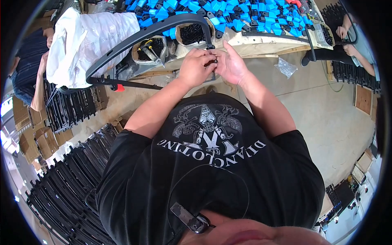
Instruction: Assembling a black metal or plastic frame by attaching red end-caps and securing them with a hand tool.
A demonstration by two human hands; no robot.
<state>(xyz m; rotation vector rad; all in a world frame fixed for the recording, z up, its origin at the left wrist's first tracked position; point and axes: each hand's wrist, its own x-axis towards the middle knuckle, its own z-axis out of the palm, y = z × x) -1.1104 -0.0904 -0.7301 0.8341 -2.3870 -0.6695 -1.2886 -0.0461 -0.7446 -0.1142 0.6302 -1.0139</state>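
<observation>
My left hand [195, 67] is closed, its fingertips pinched around a small black part [215, 61] that is mostly hidden. Against those fingertips rests my right hand [232, 66], palm turned up, thumb and fingers stretched out. A black tubular frame [165, 24], bent into a curved loop, leans at the bench edge. One end of it comes down just behind my hands, and its lower bar runs to the left of my left forearm. Just beyond, an open bag of small black parts [191, 34] stands on the bench.
Many blue and black plastic pieces [261, 18] cover the bench's far side. A container with a yellow-handled tool [149, 48] and a white sack [87, 45] stand left. Black frames [73, 192] are stacked on the lower left. Other people's hands [346, 32] show at right and left.
</observation>
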